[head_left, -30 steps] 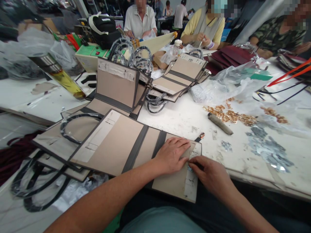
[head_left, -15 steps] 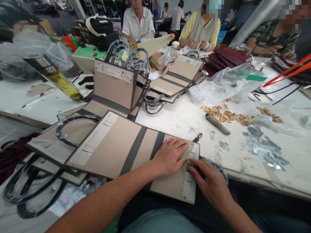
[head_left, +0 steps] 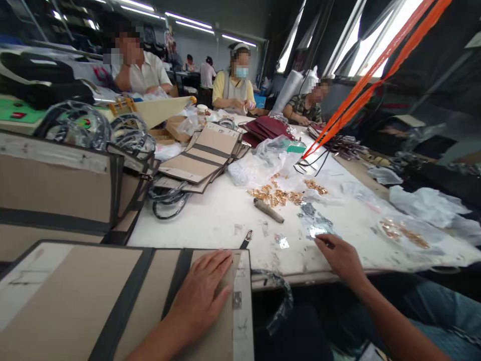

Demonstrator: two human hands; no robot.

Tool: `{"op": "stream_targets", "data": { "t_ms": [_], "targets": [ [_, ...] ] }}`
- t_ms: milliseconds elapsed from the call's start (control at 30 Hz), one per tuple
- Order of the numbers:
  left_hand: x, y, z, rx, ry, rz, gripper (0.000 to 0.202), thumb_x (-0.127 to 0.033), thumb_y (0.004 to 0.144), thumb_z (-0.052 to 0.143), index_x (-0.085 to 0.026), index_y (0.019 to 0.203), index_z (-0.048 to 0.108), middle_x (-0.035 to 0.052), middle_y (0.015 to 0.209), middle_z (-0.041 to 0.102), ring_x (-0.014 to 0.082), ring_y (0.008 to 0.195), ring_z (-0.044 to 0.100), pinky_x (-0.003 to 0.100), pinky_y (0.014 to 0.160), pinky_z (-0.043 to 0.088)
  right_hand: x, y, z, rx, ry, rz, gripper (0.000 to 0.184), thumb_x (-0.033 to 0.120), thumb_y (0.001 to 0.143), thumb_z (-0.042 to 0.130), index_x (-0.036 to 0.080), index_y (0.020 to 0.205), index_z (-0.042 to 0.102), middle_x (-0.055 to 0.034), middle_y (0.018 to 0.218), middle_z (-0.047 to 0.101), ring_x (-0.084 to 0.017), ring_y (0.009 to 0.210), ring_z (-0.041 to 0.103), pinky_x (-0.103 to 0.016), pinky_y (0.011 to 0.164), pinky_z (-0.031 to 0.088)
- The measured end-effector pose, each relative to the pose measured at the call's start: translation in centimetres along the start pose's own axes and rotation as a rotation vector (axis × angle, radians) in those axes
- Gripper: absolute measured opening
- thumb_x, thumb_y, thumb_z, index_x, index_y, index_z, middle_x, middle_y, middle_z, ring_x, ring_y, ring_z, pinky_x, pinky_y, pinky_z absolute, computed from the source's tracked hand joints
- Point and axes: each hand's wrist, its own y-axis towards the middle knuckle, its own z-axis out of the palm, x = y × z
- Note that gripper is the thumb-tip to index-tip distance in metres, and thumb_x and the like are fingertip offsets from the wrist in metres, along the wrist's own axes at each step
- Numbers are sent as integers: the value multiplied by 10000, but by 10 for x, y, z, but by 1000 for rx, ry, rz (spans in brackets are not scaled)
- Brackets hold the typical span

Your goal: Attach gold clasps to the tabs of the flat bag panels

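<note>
An opened-out bag body (head_left: 90, 291), beige inside with dark bands, lies flat at the table's near edge. My left hand (head_left: 205, 283) rests on its right part, palm down, fingers stretched. On the white strip by the right edge sits a small square metal plate (head_left: 237, 300). A strap end with a gold clasp (head_left: 248, 236) sticks out past the far edge, and a plastic-wrapped handle (head_left: 281, 296) hangs off the right side. My right hand (head_left: 343, 258) is at the near edge of a pile of small silver plates (head_left: 313, 218), fingertips pinched together; what they grip is too small to make out.
More bag bodies (head_left: 203, 153) and wrapped handles (head_left: 75, 125) are stacked beyond and left. A grey-brown rod (head_left: 268, 210) lies beside gold-coloured fittings (head_left: 276, 195). Orange straps (head_left: 349, 110) hang at the right. Co-workers (head_left: 235, 85) sit across the table.
My right hand has left the bag's white strip and moved right to the silver plates. A metal plate shows on the strip. My left hand stays on the bag; the view has swung right.
</note>
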Motion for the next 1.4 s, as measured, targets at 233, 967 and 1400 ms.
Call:
{"op": "stream_targets", "data": {
  "t_ms": [233,967,1400],
  "targets": [
    [4,0,5,-47,53,13,577,-330,1010,586,-290,1572,463,23,1601,533,287,1444,521,504,1207,451,-69,24,-16,-3,-122,118,479,600,797,571,226,987,802,-102,1043,799,-312,901,730,-450,919,523],
    [6,-3,7,-50,62,15,569,-326,1010,589,-290,1567,476,20,1602,532,294,1437,528,520,1195,460,-55,14,-29,37,49,98,497,628,694,692,231,955,838,-82,976,816,-313,912,741,-411,893,557],
    [-18,0,-17,101,-163,-130,602,-290,939,668,-210,1521,534,78,1605,523,299,1493,439,533,1280,318,94,-32,-7,207,610,86,542,633,694,818,168,967,757,-109,813,799,-300,716,764,-418,688,625]
  ]
}}
